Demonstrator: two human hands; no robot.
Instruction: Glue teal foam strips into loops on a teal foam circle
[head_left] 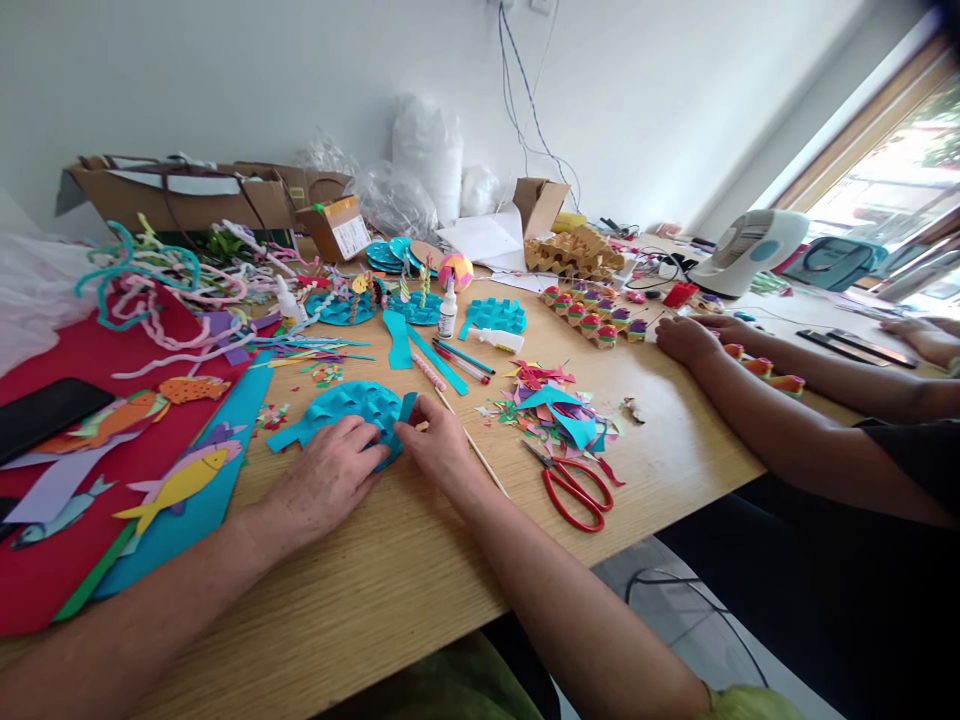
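Near an illegibly labelled bottle (448,313), the right hand (436,442) pinches blue paper (407,406), left hand (327,478) unclenched atop a disc (351,401).

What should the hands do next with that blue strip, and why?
Probably press the blue strip down on the round blue piece: the strip's end sticks up at that piece's edge, where the right hand seems to pinch it, and the left hand already rests on the round piece.
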